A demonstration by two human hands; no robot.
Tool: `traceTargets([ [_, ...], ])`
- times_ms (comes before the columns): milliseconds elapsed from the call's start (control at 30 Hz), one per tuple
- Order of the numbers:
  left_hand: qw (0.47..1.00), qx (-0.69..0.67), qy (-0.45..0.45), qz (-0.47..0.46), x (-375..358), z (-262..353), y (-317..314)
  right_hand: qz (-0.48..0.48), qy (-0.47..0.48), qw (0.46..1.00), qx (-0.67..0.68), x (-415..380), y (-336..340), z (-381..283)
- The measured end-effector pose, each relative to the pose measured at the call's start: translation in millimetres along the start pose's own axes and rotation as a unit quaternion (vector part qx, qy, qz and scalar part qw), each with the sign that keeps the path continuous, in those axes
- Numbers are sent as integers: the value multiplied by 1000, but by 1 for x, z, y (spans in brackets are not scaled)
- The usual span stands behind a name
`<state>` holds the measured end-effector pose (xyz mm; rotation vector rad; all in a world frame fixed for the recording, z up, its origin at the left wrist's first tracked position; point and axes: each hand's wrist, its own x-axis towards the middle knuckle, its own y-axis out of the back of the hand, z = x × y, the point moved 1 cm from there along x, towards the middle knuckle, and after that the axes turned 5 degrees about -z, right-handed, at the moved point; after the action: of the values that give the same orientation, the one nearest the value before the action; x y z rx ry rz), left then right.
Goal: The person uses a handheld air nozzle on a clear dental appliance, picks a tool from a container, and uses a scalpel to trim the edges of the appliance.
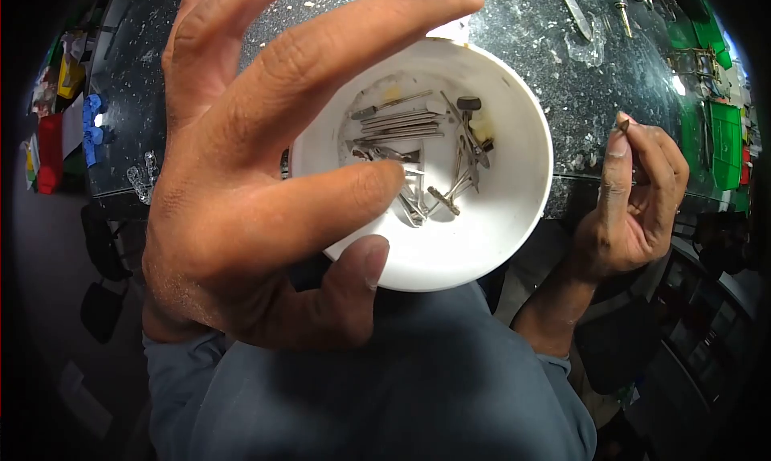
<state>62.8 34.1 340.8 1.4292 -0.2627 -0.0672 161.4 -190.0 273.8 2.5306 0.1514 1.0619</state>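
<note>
My left hand [233, 196] is large and close to the camera, in front of the left side of a white round tub [526, 124]. Its fingers are spread, with nothing seen between them. Inside the tub lie several thin metal rotary bits [400, 124], some with wider heads, and a bit with a dark head [469, 104]. To the right of the tub my right hand [642, 196] pinches a small dark pointed piece [623, 126] between thumb and fingertips; its exact kind is too small to tell. Part of the tub's left side is hidden behind my left hand.
The dark table [514, 27] is dusted with white flecks. A flat metal blade [573, 11] and a slim tool with a brass-coloured tip [622, 15] lie at the back right. Green bins [725, 144] stand far right; a blue item [93, 128] lies left.
</note>
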Motion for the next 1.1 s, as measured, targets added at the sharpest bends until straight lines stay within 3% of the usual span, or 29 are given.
traceTargets([
  [533,989,4,-132,70,-19,-45,5,6,-9,1000,-4,-1,-2,0],
  [700,988,86,-128,-9,-9,-29,6,1,-15,1000,-10,-1,-2,-2],
  [733,988,100,-113,-40,-7,-24,6,2,-15,1000,-9,-1,-2,-2],
  [767,965,-133,227,-3,-1,4,7,0,-11,1000,-5,-1,-1,-2],
  [800,965,-132,227,-3,-2,4,5,-3,-8,1000,-2,-1,-1,-1],
  [967,997,61,11,38,-12,-5,-13,-33,-6,999,-27,-3,3,-1],
  [1000,997,63,11,39,-12,-12,-9,-34,-6,999,-29,-2,3,-1],
  [1067,990,-66,-125,27,-13,-29,3,-35,1,999,-31,-1,4,-1],
  [1100,990,-65,-126,29,-14,-37,4,-38,7,999,-35,-1,3,-1],
])
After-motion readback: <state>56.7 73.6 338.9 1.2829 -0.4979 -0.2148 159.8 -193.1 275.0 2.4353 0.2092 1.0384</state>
